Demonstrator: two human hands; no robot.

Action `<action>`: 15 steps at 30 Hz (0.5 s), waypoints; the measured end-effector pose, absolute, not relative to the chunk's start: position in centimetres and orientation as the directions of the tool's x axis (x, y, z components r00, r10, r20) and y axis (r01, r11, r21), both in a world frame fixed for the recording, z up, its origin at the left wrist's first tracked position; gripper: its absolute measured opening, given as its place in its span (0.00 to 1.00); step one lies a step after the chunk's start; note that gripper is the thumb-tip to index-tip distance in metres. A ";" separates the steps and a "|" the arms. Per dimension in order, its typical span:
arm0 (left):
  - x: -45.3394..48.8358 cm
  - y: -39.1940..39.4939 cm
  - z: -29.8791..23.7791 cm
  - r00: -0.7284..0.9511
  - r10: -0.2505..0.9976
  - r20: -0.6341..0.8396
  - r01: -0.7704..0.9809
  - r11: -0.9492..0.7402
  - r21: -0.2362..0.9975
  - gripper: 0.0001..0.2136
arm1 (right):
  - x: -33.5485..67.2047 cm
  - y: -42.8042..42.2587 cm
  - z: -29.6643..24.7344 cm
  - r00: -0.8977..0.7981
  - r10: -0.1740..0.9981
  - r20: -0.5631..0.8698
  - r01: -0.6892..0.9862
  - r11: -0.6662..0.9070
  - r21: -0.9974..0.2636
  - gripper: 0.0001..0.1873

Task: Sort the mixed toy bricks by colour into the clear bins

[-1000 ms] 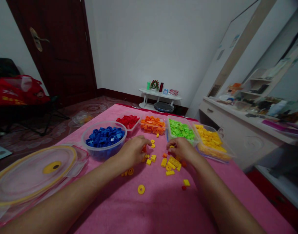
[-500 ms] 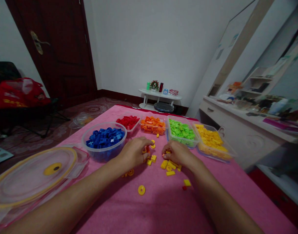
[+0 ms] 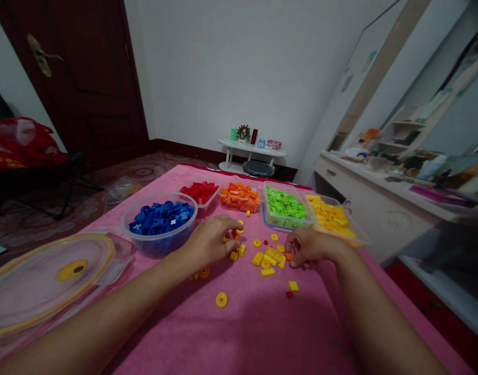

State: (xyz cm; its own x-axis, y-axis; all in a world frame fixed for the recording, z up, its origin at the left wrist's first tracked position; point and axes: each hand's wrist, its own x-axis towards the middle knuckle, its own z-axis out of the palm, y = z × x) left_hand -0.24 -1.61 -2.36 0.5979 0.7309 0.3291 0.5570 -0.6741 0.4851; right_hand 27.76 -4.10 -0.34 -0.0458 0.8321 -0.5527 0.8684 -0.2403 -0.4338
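My left hand (image 3: 212, 240) rests over the pink cloth with fingers curved and apart around a few small red and orange bricks (image 3: 235, 235); its palm side is hidden. Two yellow bricks (image 3: 237, 252) lie by its thumb, and a yellow ring (image 3: 241, 226) is near its fingertips. Right of these, my right hand (image 3: 309, 247) is closed, pinching a small orange brick (image 3: 289, 257) between thumb and fingers. Beside it lies a loose cluster of yellow bricks (image 3: 273, 256) with several yellow rings (image 3: 257, 242) and a small red piece (image 3: 266, 242).
Across the back stand containers of blue bricks (image 3: 162, 219), red bricks (image 3: 200, 192), orange bricks (image 3: 241, 197), green bricks (image 3: 286, 204) and yellow bricks (image 3: 331, 217). A round lid (image 3: 35, 291) lies at left. Nearer are a yellow ring (image 3: 221, 299) and a flat yellow brick (image 3: 294, 286).
My right hand has moved right, off the yellow cluster, with an orange brick now showing in its pinch. Yellow rings and a red piece are uncovered. My left hand keeps its pose.
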 end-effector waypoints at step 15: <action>2.2 -3.7 -3.3 0.712 0.620 -0.330 -0.410 0.749 0.521 0.19 | 18.7 -5.9 3.2 -0.297 0.946 0.127 0.716 0.309 -0.626 0.16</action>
